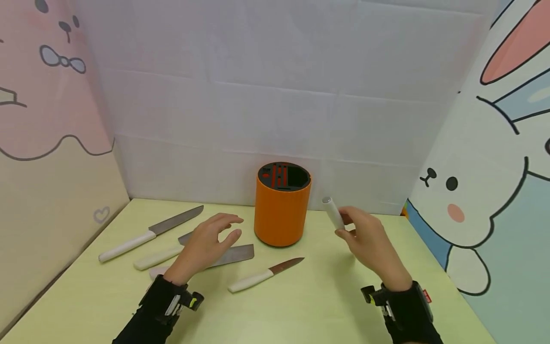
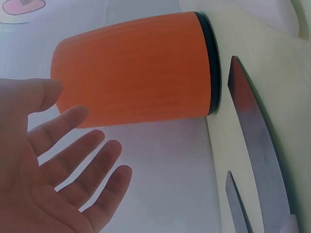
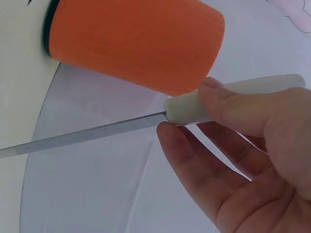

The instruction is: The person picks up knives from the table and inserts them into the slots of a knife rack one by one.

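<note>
My right hand (image 1: pixel 367 241) pinches the white handle of a knife (image 1: pixel 333 213), to the right of the orange knife block (image 1: pixel 278 217). In the right wrist view its narrow blade (image 3: pixel 97 133) points down and away, seen nearly edge-on, with thumb and fingertips at the front of the handle. Spread and relaxed, my left hand (image 1: pixel 208 243) hangs over the knives left of the block and holds nothing. It partly hides a cleaver (image 1: pixel 235 254) and another white-handled knife (image 1: pixel 156 258). The block stands upright, its black slotted top (image 1: pixel 296 177) facing up.
A small knife (image 1: pixel 253 281) lies in front of the block, and a larger knife (image 1: pixel 137 242) lies at the far left. The pale yellow table (image 1: pixel 301 310) meets a white back wall (image 1: pixel 275 95). Cartoon-printed panels (image 1: pixel 464 210) flank it on both sides.
</note>
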`<state>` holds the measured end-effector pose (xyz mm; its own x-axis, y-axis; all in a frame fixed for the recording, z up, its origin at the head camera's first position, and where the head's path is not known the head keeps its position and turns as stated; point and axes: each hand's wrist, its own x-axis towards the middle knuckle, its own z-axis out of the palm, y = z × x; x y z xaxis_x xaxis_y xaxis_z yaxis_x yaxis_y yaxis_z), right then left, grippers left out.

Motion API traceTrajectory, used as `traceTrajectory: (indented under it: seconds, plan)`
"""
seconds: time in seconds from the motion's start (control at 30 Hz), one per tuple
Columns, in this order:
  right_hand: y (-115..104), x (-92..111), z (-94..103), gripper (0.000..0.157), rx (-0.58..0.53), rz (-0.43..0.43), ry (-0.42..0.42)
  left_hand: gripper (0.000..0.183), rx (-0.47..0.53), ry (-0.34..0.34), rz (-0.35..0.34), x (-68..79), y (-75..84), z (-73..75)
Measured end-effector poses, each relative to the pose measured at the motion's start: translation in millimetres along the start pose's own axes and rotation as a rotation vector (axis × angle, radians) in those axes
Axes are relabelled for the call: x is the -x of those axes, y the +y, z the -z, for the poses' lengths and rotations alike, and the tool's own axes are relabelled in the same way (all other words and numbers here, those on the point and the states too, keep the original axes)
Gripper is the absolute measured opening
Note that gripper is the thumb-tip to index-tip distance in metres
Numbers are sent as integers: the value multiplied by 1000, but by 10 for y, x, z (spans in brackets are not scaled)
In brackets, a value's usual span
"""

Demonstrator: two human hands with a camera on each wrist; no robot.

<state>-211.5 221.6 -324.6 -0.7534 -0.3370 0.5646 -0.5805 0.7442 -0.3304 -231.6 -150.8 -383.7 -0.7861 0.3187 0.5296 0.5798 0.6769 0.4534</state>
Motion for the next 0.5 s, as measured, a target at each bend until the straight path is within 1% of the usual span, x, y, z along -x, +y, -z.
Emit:
traceTrajectory:
  seconds: [0.1,0.37,0.5]
  plan:
    - [-117,-40,-14,45,-43,-16,8,26,6,12,2,-30,19,-4]
    - [-376,-140,-97,40,-259,-63,14,27,19,14,0,-88,75,-23]
    - [-486,-165,-124,39,-329,-87,33,27,27,16,-7,-119,105,-14]
